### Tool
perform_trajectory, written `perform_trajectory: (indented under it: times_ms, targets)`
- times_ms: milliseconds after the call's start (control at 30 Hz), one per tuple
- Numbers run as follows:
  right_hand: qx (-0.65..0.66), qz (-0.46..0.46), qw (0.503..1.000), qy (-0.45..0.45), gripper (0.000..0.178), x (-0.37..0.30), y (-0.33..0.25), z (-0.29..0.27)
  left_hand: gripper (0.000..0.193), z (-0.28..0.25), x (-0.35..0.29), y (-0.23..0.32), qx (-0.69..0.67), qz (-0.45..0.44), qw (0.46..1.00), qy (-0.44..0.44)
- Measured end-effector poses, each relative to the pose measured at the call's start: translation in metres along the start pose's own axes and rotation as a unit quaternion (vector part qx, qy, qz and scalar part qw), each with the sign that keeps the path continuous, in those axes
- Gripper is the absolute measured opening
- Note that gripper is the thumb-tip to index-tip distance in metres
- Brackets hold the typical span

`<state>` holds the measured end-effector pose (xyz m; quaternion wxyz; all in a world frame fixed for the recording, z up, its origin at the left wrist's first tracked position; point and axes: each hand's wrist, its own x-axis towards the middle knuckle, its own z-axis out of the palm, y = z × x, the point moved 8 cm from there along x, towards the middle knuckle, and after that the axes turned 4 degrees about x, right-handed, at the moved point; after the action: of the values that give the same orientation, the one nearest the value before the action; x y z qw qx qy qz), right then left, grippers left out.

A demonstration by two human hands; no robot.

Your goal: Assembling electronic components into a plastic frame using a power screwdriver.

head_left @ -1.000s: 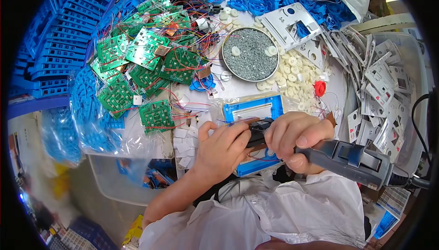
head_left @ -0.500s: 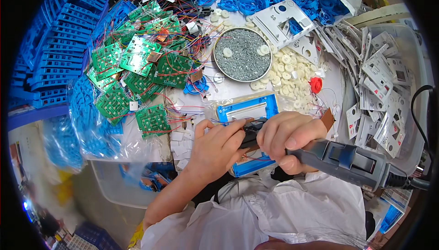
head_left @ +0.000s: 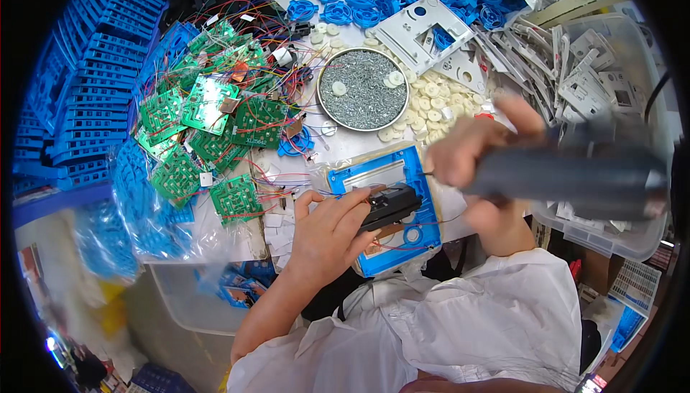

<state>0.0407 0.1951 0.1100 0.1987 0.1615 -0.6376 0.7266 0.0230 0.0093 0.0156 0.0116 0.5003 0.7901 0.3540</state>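
Block of black plastic [head_left: 393,208], left hand [head_left: 327,233] holding it, tilts over a rectangular blue plastic frame [head_left: 431,229]; right hand [head_left: 468,150], gripping a dark-grey cylindrical tool [head_left: 564,179], has moved off.

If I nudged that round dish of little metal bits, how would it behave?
The round dish is probably heavy for its size, since small metal pieces spread rim to rim. Being wide and sitting flat, it would likely slide rather than tip. Those loose pieces might spill if it tilted.
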Motion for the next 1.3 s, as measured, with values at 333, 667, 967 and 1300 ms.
perform_trajectory:
  times_ms: [333, 667, 967, 1300]
  targets:
    - [-0.378, 0.077, 0.905, -0.178, 0.064, -0.072, 0.052, 0.007, 0.044, -0.014, 0.023, 0.006, -0.022, 0.029, 0.998, -0.048]
    - [-0.359, 0.073, 0.913, -0.18, 0.051, -0.068, 0.052, 0.008, 0.022, -0.016, 0.055, -0.011, -0.045, 0.064, 0.983, -0.163]
    - [-0.361, 0.071, 0.911, -0.189, 0.056, -0.068, 0.054, 0.007, 0.018, -0.007, 0.069, -0.011, -0.013, 0.086, 0.971, -0.221]
    - [-0.363, 0.065, 0.91, -0.192, 0.058, -0.068, 0.054, 0.006, 0.018, -0.007, 0.064, -0.007, -0.005, 0.142, 0.972, -0.185]
